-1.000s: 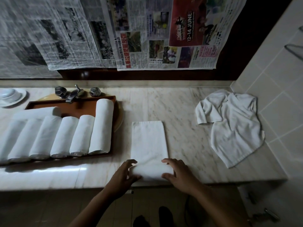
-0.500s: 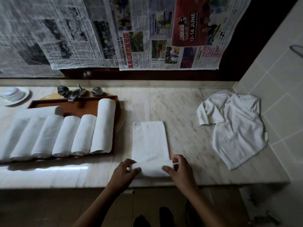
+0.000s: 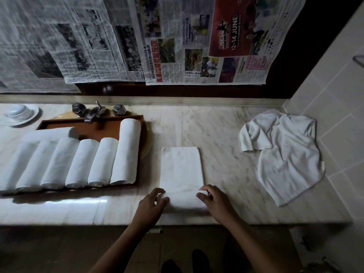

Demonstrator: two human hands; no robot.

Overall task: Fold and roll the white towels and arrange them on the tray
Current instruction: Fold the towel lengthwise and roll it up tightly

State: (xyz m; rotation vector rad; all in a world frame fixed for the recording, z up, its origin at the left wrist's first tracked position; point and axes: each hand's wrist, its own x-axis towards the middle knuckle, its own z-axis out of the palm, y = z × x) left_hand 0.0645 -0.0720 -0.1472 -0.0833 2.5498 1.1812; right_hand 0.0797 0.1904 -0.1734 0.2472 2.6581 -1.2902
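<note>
Here the folded towel [image 3: 181, 166] lies on the marble counter [image 3: 226, 138] as a long white strip. It is just to the right of the tray [image 3: 94, 127] and does not touch it. The near end of the strip is rolled up into a short thick roll, close to the front edge of the counter.

The left hand [image 3: 151, 205] holds the left end of this roll, with its fingers bent over the top. The right hand [image 3: 216, 203] holds the right end in the same way, fingertips curled on the cloth. Both grips are narrow and closed on the roll (the thumbs are hard to see).

On the brown tray the rolled towels [image 3: 102, 160] lie side by side in one row, touching each other. The one at the right end reaches further back than the others. One more roll lies across behind them.

A crumpled towel [image 3: 283, 154] lies well apart at the right, near the tiled wall [image 3: 334, 107]. Behind the tray stands a metal tap [image 3: 94, 113], and a white dish [image 3: 19, 115] is at the far left. Newspapers [image 3: 177, 46] hang above the counter.
</note>
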